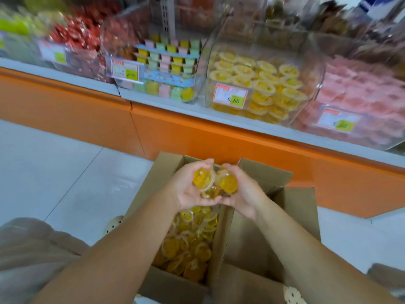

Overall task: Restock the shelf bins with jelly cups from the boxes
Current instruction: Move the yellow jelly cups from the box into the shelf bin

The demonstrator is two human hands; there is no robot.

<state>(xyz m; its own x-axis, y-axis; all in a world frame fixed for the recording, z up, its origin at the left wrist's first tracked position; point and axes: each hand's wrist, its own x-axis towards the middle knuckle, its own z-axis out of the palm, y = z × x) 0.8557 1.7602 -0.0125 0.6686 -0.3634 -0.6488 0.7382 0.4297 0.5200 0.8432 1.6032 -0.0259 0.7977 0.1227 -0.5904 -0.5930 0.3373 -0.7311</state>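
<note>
Left hand [188, 194]: cupped palm-up, fingers curled round one side of a small heap of cups.

Clear plastic jelly cups with yellow filling [226, 183]: about three, cradled between the fingers of both hands, touching one another, one lying on its side. How many lie beneath cannot be told.

Right hand [245, 194]: cupped likewise, fingers curled round the other side of the heap; the heels of both hands meet beneath it.

Open brown cardboard box [162, 172]: directly below the fingers, flaps spread.

Loose yellow jelly cups in the box [190, 244]: a deep jumble below the wrists.

Clear bin of stacked pastel multicoloured cups [197, 84]: beyond the fingers, to the left.

Clear curved bin of yellow jelly cups [258, 49]: beyond and above the fingertips, slightly right, white-and-green price label [231, 96] on its front. It appears partly filled.

Clear bin of pink packets [372, 139]: farther right.

Step in hand, by judgement: a scooped handful sits lifted above the box, not yet carried to the shelf.

Next move calls for: keeping both hands pressed together, raising the load over the yellow bin's open top, then parting the fingers so the cups drop inside.
</note>
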